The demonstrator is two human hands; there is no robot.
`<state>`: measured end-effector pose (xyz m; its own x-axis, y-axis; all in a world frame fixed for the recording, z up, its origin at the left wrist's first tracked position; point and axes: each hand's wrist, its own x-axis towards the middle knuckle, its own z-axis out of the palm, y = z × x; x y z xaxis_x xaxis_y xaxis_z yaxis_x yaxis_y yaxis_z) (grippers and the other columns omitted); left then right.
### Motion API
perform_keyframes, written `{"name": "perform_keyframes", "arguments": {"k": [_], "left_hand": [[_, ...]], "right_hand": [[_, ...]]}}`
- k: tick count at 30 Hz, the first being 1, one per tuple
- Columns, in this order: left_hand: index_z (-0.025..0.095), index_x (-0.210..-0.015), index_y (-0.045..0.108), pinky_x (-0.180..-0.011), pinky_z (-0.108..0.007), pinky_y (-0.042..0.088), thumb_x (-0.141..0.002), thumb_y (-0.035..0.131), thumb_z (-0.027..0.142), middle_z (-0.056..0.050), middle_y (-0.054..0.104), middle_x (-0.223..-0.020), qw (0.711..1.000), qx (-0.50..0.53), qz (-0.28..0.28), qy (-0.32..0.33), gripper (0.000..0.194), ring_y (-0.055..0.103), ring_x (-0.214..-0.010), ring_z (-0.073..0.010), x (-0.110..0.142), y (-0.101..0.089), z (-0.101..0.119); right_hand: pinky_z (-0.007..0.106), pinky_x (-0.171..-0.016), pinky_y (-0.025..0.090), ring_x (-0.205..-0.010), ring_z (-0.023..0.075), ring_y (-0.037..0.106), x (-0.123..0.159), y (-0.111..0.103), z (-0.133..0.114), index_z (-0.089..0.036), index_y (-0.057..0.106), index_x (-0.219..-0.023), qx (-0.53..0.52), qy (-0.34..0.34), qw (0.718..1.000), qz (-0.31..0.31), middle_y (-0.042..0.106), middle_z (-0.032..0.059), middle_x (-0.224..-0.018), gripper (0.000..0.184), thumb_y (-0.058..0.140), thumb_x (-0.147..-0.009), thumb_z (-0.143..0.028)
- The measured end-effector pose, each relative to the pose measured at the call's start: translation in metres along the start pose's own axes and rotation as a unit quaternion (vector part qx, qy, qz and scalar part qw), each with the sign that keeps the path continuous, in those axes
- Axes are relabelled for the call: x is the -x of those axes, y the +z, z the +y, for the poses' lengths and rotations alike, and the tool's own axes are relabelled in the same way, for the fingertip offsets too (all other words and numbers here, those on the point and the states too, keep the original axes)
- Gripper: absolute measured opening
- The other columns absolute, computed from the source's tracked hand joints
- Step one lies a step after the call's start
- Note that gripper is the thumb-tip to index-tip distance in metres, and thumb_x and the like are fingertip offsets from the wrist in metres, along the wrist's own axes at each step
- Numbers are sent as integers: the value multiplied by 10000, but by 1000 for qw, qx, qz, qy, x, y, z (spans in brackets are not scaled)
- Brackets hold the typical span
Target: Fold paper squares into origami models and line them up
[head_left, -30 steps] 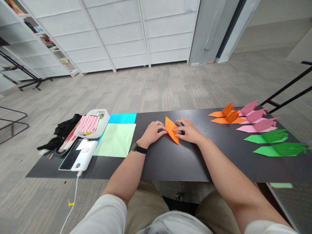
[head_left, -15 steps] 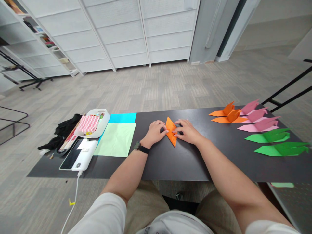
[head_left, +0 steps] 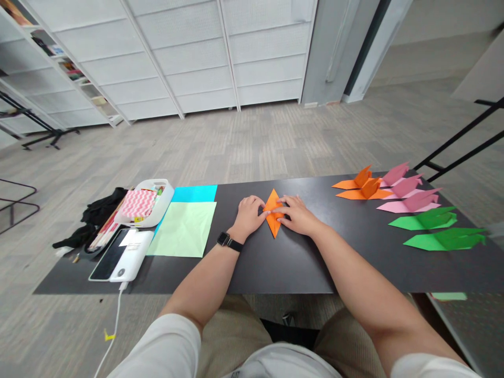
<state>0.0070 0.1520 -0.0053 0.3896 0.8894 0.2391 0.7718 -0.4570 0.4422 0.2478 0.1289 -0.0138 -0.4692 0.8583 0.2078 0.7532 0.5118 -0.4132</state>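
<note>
A folded orange origami paper (head_left: 273,224), shaped like a tall diamond, lies flat on the dark table (head_left: 283,268) with its points facing away from and towards me. My left hand (head_left: 251,212) is at its left edge, fingers curled and thumb and forefinger closed in on the paper. From the right, my right hand (head_left: 298,215) reaches over the diamond, its fingertips pressing on the middle and upper right. The fingers partly cover the folds there.
Folded birds in orange (head_left: 364,193), pink (head_left: 409,203) and green (head_left: 444,240) line the right side. Left are light green paper (head_left: 183,231), blue paper (head_left: 197,193), a white basket (head_left: 167,197), a phone (head_left: 109,254) and a white power bank (head_left: 132,257) with a cable.
The orange diamond has turned slightly and now points more directly away from me. My right fingers have shifted further across the paper. The camera view has moved a little.
</note>
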Motion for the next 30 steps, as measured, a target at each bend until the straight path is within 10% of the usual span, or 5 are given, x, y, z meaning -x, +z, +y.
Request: {"name": "perform_keyframes", "arguments": {"k": [12,30], "left_hand": [[274,-1310,746,-1287,-506,384,-1027,596,213,-48,681,-1472,986,41,-83,135,326,585,-1398,-241,5,-11,3],[397,-1357,751,-1347,-633,192,-1024,653,487,-29,467,-1694,971,2,-177,160,359,394,-1593,-321,18,-28,3]], "right_hand": [[766,-1236,268,-1422,362,509,1,-5,15,-386,770,-1309,27,52,998,10,595,104,-1454,374,688,-959,-282],[746,-1243,272,-1418,344,509,0,-9,10,-404,781,-1301,35,77,996,-7,595,96,-1456,345,698,-983,-297]]}}
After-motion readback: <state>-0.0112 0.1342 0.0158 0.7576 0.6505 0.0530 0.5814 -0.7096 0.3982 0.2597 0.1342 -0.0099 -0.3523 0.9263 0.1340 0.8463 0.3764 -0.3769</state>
